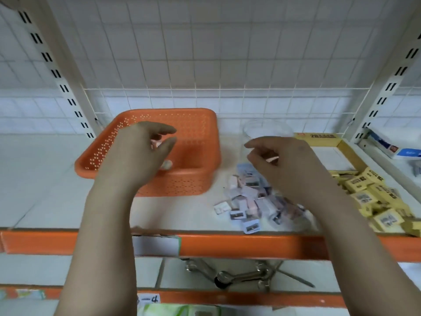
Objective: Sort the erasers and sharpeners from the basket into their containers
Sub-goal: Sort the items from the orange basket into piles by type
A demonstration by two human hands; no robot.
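near edge: orange-fronted white shelf (68, 201). just behind it, pile of small pastel plastic sharpeners (248, 201) inside a clear plastic container (268, 128), walls faint; yellow-wrapped erasers (376, 201) heaped in a yellow cardboard tray (346, 151) to the right. right hand (287, 165) over the pile, fingers curled, pinching what looks like a small pink piece; judge: release low over the pile so it stays in. farther: left hand (139, 151) in the orange perforated plastic basket (196, 137), fingers loosely curled round a pinkish item (156, 143), grip uncertain; pale item (167, 165) remains; lift clear of the rim
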